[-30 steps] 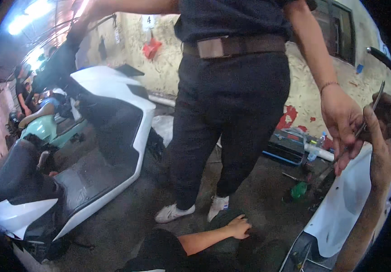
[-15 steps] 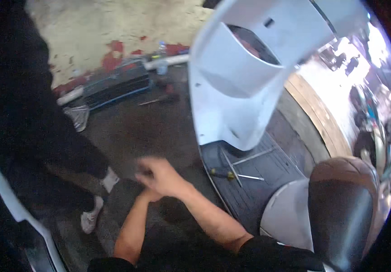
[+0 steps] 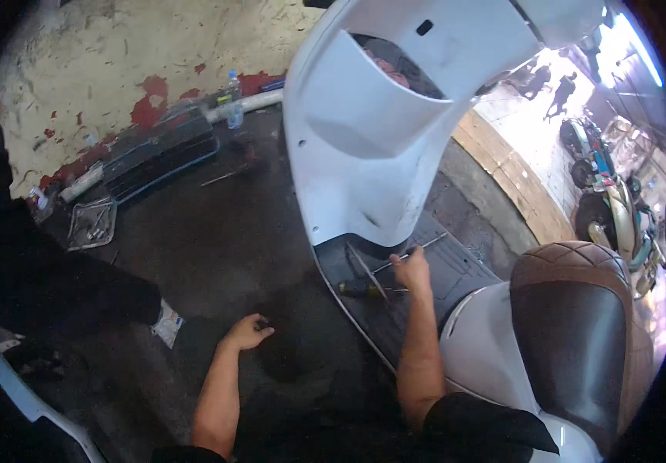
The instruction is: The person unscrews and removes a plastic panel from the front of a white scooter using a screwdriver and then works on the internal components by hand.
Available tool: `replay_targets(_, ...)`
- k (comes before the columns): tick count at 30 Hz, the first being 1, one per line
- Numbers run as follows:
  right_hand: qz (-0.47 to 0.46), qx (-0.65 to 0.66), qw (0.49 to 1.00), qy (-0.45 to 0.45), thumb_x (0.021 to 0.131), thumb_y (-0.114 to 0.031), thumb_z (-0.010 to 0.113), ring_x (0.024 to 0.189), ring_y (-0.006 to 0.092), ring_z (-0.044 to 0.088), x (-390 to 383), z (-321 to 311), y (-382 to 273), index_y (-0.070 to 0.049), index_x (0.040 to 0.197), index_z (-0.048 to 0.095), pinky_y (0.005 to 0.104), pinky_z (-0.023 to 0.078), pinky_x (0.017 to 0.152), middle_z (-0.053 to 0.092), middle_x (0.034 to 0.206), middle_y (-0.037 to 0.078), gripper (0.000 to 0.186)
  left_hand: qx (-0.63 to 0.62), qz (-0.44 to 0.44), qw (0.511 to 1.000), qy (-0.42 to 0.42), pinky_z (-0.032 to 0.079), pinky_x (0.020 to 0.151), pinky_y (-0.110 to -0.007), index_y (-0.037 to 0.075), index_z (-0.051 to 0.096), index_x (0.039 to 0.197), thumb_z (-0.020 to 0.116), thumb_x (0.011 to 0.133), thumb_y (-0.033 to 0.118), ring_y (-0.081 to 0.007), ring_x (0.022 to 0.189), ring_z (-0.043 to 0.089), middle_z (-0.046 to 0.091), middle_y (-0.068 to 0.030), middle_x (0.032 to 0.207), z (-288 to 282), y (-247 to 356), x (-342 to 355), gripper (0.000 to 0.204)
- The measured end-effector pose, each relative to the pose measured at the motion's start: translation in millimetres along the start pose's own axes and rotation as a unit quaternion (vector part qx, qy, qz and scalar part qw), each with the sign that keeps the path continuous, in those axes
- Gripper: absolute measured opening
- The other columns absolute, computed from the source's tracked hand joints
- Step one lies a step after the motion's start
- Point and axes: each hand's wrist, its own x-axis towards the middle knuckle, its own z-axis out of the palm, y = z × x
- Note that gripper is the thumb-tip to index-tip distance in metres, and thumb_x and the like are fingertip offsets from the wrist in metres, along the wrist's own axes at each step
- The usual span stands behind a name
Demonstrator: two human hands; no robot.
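My right hand point(image 3: 412, 270) reaches over the dark footboard point(image 3: 433, 282) of a pale scooter, fingers closed around the shaft of a T-handle wrench point(image 3: 431, 241). The wrench's crossbar lies toward the footboard's left side. Close by, partly under the crossbar, is a screwdriver point(image 3: 356, 288) with a dark and yellow-green handle; my right hand and wrist pass over its shaft end. My left hand point(image 3: 246, 333) hangs above the dark floor, left of the scooter, with thumb and fingers curled together. Something small and dark shows at its fingertips, too small to name.
The scooter's front shield point(image 3: 364, 147) rises ahead, and its brown seat point(image 3: 568, 339) is at the right. A person's dark-trousered leg point(image 3: 78, 285) stands at the left. By the wall are a dark case point(image 3: 159, 158), a bottle point(image 3: 234, 104) and a small tray point(image 3: 92, 224).
My hands, close together before, have parted. The right one moved right onto the wrench; the left one stayed low over the floor. The view has shifted, and the person's leg shows farther left.
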Motion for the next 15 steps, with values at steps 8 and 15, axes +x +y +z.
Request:
replay_targets(8, 0.160, 0.235, 0.959, -0.003, 0.072, -0.013, 0.079, 0.078, 0.0288, 0.063, 34.1, 64.6, 38.5, 0.008, 0.108, 0.046, 0.0375, 0.051, 0.069, 0.062, 0.094, 0.021, 0.053, -0.050, -0.044, 0.997, -0.030, 0.048, 0.092, -0.040, 0.003, 0.056, 0.125, 0.068, 0.084, 0.039, -0.0329, 0.109, 0.060, 0.061, -0.0211, 0.119, -8.7, 0.9, -7.2, 0.057)
replay_targets(15, 0.018, 0.306, 0.947, -0.100, 0.078, -0.013, 0.074, 0.069, 0.0277, 0.064, 11.8, 35.0, 19.9, 0.007, 0.097, 0.062, 0.0398, 0.051, 0.064, 0.067, 0.089, 0.018, 0.030, -0.020, 0.108, 0.993, 0.050, 0.047, 0.091, -0.044, 0.005, 0.058, 0.121, 0.066, 0.085, 0.041, -0.0349, 0.109, 0.058, 0.062, -0.0184, 0.117, 7.2, -37.0, -14.1, 0.052)
